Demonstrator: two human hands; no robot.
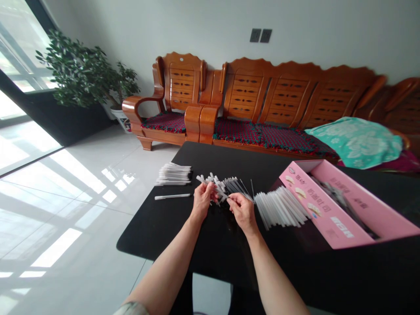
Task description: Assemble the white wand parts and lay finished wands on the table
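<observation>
My left hand (202,201) is at the near left of a pile of short white pen caps (215,179), its fingers closed in a pinch. Close by on the right, my right hand (242,210) has thumb and forefinger pressed together. A small pale piece shows between the two hands, but I cannot make out what either one holds. Behind my right hand lie thin dark pen refills (234,184). To its right, several translucent white pen barrels (282,206) are spread in a row. At the left edge sits a stack of white pens (173,174), with a single pen (172,197) in front of it.
A pink cardboard box (323,214), open on top with dark and pale pieces inside, stands on the right of the black table (157,236). Beyond the table is a wooden sofa (272,96) with a turquoise cloth (357,142). A potted plant (88,74) stands at back left.
</observation>
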